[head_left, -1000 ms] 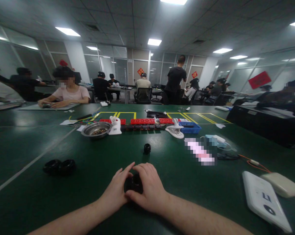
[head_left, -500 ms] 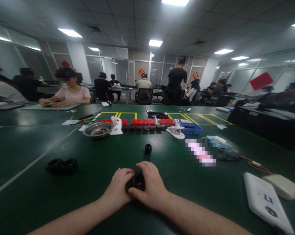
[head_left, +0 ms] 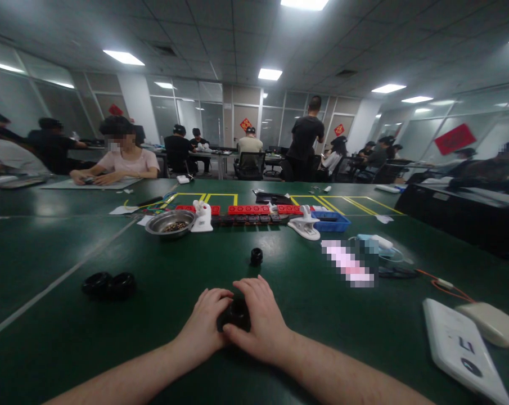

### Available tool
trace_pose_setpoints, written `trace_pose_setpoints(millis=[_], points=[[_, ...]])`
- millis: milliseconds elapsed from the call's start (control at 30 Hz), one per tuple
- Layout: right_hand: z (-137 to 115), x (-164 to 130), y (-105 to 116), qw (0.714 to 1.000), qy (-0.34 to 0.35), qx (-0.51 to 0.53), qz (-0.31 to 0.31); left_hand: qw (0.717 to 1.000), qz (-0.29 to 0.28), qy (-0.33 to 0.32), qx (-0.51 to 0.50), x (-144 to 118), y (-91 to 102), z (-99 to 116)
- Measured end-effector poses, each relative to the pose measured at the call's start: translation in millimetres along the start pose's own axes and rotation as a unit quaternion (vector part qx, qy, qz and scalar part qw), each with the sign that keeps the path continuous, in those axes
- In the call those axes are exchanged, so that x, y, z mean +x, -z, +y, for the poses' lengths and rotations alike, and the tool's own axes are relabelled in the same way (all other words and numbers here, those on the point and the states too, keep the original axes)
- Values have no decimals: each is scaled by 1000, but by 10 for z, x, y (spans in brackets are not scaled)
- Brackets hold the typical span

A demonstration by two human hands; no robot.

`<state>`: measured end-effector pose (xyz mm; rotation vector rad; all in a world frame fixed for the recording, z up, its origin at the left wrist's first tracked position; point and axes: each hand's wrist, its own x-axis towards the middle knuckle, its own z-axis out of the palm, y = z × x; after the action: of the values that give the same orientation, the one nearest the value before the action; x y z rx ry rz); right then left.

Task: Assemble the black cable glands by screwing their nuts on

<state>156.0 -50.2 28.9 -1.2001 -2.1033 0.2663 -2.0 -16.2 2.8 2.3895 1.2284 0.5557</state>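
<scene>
Apparent holding step: black ring (head_left: 239, 316) clamped between left hand (head_left: 207, 319) and right hand (head_left: 262, 319); even pressure likely needed next.

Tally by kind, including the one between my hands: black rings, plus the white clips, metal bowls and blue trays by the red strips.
Black rings: 4
White clips: 2
Metal bowl: 1
Blue tray: 1
Total: 8

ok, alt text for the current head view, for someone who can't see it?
A bare left hand and bare right hand cup a glossy black ring-shaped object on a dark green table. Two similar black rings lie side by side to the left; a small black cylindrical piece sits ahead. Farther back stands a round silver metal bowl.
</scene>
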Motion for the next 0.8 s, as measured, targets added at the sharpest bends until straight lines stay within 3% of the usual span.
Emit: trace_pose_setpoints(millis=[167, 400, 667, 800], points=[[16, 20, -23, 999, -39, -8, -9, 1000, 3, 2, -14, -17, 46, 61], [-17, -4, 33, 997, 58, 32, -41, 1000, -9, 14, -3, 0, 23, 39], [57, 12, -69, 999, -26, 6, 19, 1000, -8, 7, -9, -10, 33, 41], [1, -12, -57, 1000, -2, 23, 5, 1000, -7, 13, -13, -5, 29, 48]])
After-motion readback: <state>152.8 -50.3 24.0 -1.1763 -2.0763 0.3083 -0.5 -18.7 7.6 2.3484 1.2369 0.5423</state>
